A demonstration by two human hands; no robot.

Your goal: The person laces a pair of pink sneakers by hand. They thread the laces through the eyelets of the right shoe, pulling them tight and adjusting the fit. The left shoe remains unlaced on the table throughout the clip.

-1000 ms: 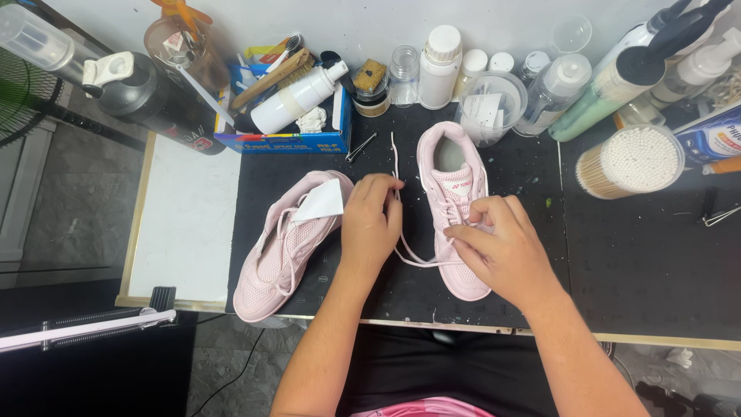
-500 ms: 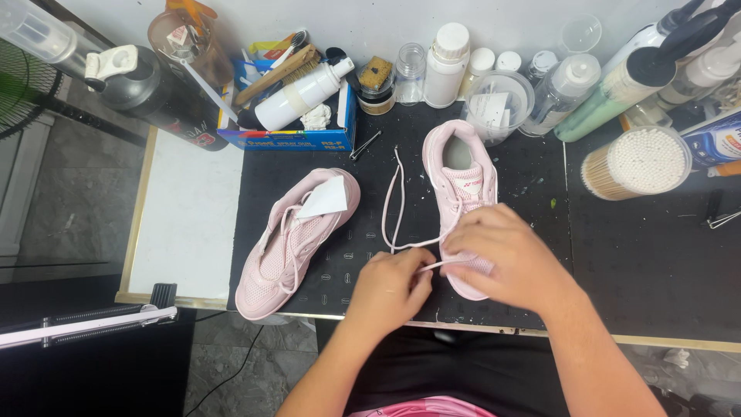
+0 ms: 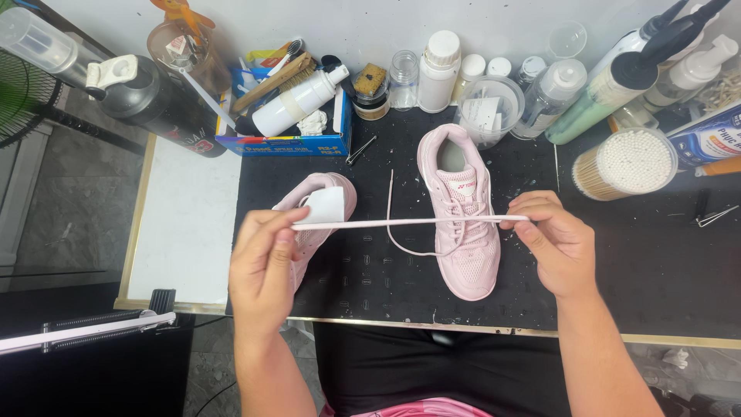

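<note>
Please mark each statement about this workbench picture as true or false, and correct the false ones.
1. Both hands hold one lace stretched between them. True: the left hand and right hand pull the pale lace taut.
2. The lace crosses above the upright shoe. True: it passes over the pink shoe.
3. The other shoe stands upright too. False: the second shoe lies tilted, with white paper in it.
4. The cotton swab tub is at the left. False: the swab tub stands at the right.

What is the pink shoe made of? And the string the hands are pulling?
The pink shoe looks like soft mesh fabric: tiny holes show across the toe. The string is a shoelace, probably flat woven cloth, matte and pale pink, stretched straight between both hands.
</note>
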